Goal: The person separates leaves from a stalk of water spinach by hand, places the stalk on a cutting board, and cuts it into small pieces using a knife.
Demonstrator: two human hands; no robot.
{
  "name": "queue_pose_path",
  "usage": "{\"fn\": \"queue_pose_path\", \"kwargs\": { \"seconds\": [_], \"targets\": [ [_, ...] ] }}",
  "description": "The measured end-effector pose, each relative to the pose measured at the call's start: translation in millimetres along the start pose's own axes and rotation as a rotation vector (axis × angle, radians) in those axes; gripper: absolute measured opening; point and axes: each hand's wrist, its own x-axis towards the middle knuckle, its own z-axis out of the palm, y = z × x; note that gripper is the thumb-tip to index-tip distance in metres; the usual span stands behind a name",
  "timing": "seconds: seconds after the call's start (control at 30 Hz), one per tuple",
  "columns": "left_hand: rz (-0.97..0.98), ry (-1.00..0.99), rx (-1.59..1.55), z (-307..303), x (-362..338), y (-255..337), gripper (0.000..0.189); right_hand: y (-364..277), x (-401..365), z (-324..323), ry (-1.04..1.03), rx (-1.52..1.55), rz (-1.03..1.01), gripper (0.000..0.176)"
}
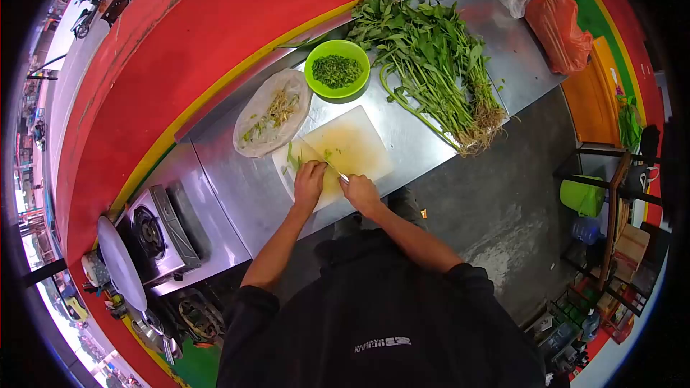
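Note:
My right hand [361, 192] is wrapped round the handle of a kitchen knife [332, 167], whose blade lies across a white cutting board [359, 129]. Close to the blade, my left hand [310, 181] is closed on green leaves [293, 158] at the board's left side. Small cut green bits [328, 153] lie near the blade. Behind the board is a bright green bowl [309, 72] filled with chopped greens [336, 70]. Left of it rests an open plastic bag [248, 129] with yellowish trimmings [282, 106].
A large bunch of leafy greens with roots [431, 65] lies on the metal counter [237, 172], right of the bowl. A red plastic bag [557, 29] stands at the far right end. On the left sit a gas stove [162, 230] and a wok [118, 262].

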Motion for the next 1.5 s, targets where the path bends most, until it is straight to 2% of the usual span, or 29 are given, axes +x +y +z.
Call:
{"fn": "queue_pose_path", "kwargs": {
  "seconds": [0.17, 0.57, 0.77, 0.97, 1.07, 1.23, 1.5],
  "targets": [
    [-0.033, 0.012, -0.037, 4, -1, -3, 0.011, 1, -13, -9, -0.048, 0.007, -0.002, 0.047],
    [0.004, -0.001, 0.01, 0, -1, -6, 0.015, 6, -7, 0, -0.005, 0.051, -0.047, 0.048],
    [-0.01, -0.028, -0.009, 0, -1, -8, 0.017, 6, -11, -6, -0.058, -0.01, 0.053, 0.045],
    [0.011, -0.038, 0.021, -4, -4, -2, 0.019, 3, 2, 1, 0.015, 0.036, -0.05, 0.049],
    [-0.026, -0.083, 0.009, -4, -5, -5, 0.019, 0, -5, -6, -0.023, 0.046, -0.014, 0.048],
    [-0.013, -0.031, -0.069, -2, -1, -7, 0.024, 7, -13, -1, -0.033, 0.018, 0.029, 0.046],
    [-0.014, -0.064, -0.043, -2, -1, -10, 0.015, 1, -7, -6, -0.052, 0.01, -0.014, 0.047]
  ]
}}
